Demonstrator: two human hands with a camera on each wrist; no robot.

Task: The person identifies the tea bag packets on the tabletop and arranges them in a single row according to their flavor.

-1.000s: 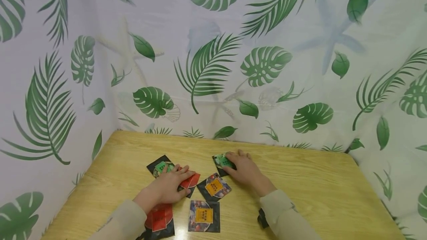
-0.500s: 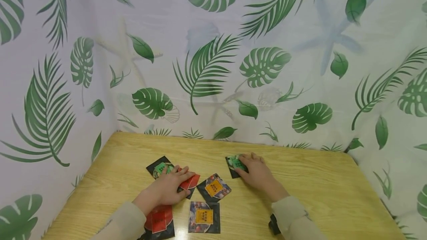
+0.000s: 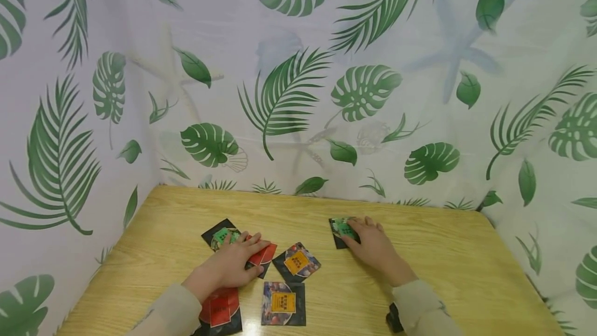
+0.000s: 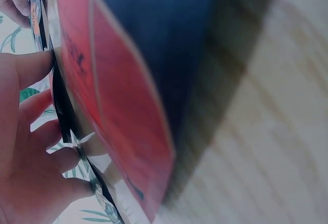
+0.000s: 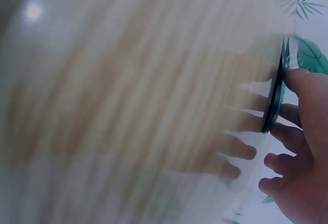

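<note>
In the head view my left hand [image 3: 228,268] rests on two packets, fingers spread: a black packet with a green label [image 3: 223,234] and a red-and-black packet [image 3: 262,255]. Its thumb and fingers touch them from above in the left wrist view. A larger-looking red-and-black packet [image 3: 221,309] lies partly under that wrist. Farther right, my right hand [image 3: 373,245] presses its fingertips on another green-labelled black packet [image 3: 342,229], covering its right side. That packet [image 5: 275,96] shows edge-on, flat by the table, in the right wrist view.
Two packets with orange labels lie between the hands: a tilted one [image 3: 296,262] and a squarer one [image 3: 283,304] nearer the front. The wooden table [image 3: 466,274] meets a leaf-print cloth [image 3: 289,118] at its back and sides. A dark strap piece [image 3: 394,318] sits at my right wrist.
My right hand has slid the green-labelled packet rightward across the table, away from the orange-labelled ones. The left hand keeps its place on its packets. The head view has shifted slightly.
</note>
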